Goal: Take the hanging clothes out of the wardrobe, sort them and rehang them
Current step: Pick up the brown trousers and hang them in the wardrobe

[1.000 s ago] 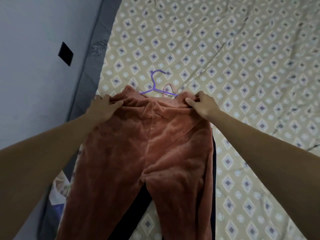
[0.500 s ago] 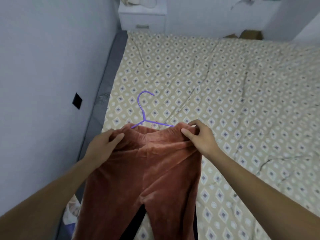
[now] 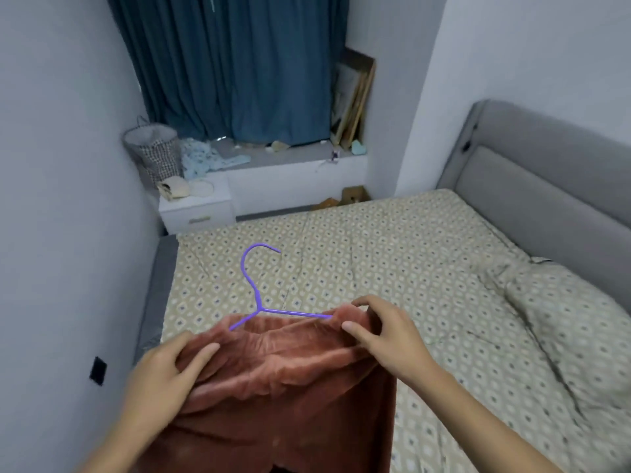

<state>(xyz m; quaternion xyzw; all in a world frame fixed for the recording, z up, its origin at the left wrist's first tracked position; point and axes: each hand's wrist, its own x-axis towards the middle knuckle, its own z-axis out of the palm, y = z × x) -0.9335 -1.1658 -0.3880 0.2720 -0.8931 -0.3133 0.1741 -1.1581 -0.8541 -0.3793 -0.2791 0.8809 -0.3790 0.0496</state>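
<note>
Rust-coloured fleece trousers [image 3: 283,390] hang by their waistband on a purple hanger [image 3: 254,291], held up in front of me over the bed [image 3: 409,254]. My left hand [image 3: 164,380] grips the left end of the waistband, fingers curled over the cloth. My right hand [image 3: 386,332] pinches the right end of the waistband, where the hanger's arm disappears into the fabric. The hook points up and to the right, free of anything. The trouser legs drop out of view at the bottom.
A grey headboard [image 3: 546,172] stands at the right and a pillow [image 3: 563,312] lies below it. A white nightstand [image 3: 196,208], a laundry basket [image 3: 153,148] and a blue curtain [image 3: 239,63] are at the far end. The wall is close on my left.
Both hands have lifted the trousers and hanger off the bed. My view has swung up from the sheet to the far end of the room.
</note>
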